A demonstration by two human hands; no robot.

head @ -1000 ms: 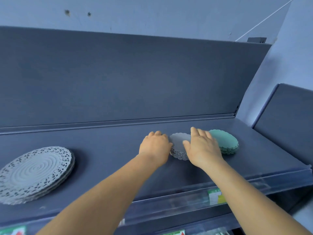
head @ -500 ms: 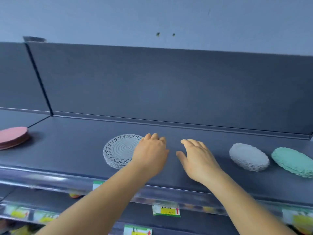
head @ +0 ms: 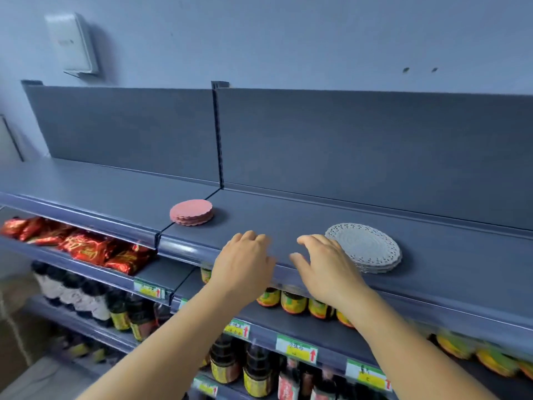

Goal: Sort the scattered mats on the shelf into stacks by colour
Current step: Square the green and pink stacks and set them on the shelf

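A stack of pink scalloped mats [head: 191,212] lies on the dark top shelf [head: 288,215] near the joint between two shelf sections. To the right sits a stack of large white lace mats [head: 366,246]. My left hand [head: 243,262] hovers over the shelf's front edge, fingers loosely curled, holding nothing. My right hand [head: 326,265] is beside it with fingers spread, just left of the white lace stack and overlapping its left edge in view. Neither hand holds a mat.
The shelf below holds red snack packets [head: 86,245] at left and jars [head: 291,301] under my hands. Lower shelves carry dark bottles [head: 86,301] and price tags [head: 297,347]. A white box [head: 72,43] is mounted on the wall at upper left.
The view has swung left: the small grey and green stacks have left the frame, the pink stack is now near centre. Both hands moved left along the shelf, away from the small stacks.
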